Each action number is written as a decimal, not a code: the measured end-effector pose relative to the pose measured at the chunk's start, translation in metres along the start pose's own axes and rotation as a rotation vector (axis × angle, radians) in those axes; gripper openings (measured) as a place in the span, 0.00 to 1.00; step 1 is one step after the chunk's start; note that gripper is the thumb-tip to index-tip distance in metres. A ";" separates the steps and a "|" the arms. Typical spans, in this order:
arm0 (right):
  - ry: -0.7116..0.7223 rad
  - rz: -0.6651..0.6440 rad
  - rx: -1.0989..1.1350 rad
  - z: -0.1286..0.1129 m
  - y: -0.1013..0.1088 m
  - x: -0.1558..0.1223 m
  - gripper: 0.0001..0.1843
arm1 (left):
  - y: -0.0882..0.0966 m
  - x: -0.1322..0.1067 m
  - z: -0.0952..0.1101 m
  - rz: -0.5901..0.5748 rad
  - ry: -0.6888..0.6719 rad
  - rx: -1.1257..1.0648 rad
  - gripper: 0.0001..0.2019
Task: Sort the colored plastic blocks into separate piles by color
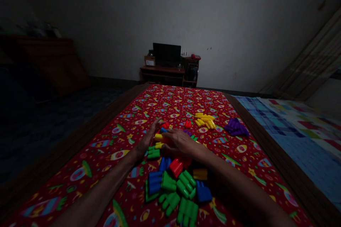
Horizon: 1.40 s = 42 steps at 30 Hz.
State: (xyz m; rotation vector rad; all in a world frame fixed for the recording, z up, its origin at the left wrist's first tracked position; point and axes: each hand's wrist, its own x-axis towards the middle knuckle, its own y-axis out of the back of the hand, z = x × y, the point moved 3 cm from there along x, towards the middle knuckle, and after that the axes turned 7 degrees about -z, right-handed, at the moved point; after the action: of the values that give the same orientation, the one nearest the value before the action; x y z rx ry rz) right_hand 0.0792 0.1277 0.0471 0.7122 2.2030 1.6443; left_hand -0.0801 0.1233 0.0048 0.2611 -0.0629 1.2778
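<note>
My left hand [148, 137] rests on its edge at the left of a loose pile of plastic toy blocks, fingers stretched forward beside a red block [165, 125]. My right hand [179, 142] reaches over the pile from the right with its fingers extended and apart. Between the two hands lie a blue block [163, 130] and a yellow block [158, 137]; a green block [153, 153] is just below them. Nearer to me are more blocks, among them a red block [176, 167], a green block [186, 183] and a blue block [203, 191]. The right palm hides part of the pile.
Yellow blocks [205, 121] and purple blocks [236, 127] form separate heaps at the right, with a lone red block [188, 124] nearby. A red patterned cloth [112, 181] covers the wooden-edged surface. Beyond it stands a desk [162, 71] with a monitor [167, 54].
</note>
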 end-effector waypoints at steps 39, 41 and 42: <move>-0.703 0.944 0.475 0.172 0.055 -0.091 0.18 | -0.097 -0.045 0.078 -0.368 -0.525 1.214 0.17; -0.707 0.905 0.451 0.177 0.051 -0.088 0.18 | -0.073 -0.034 0.083 -0.284 -0.457 1.167 0.17; -0.706 0.878 0.436 0.179 0.049 -0.087 0.18 | -0.059 -0.028 0.083 -0.228 -0.422 1.151 0.17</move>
State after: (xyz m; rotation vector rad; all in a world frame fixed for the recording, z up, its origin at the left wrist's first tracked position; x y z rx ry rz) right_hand 0.2541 0.2345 0.0354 2.2036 1.7720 0.8725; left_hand -0.0235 0.0627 0.0707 1.4776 0.3485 0.8895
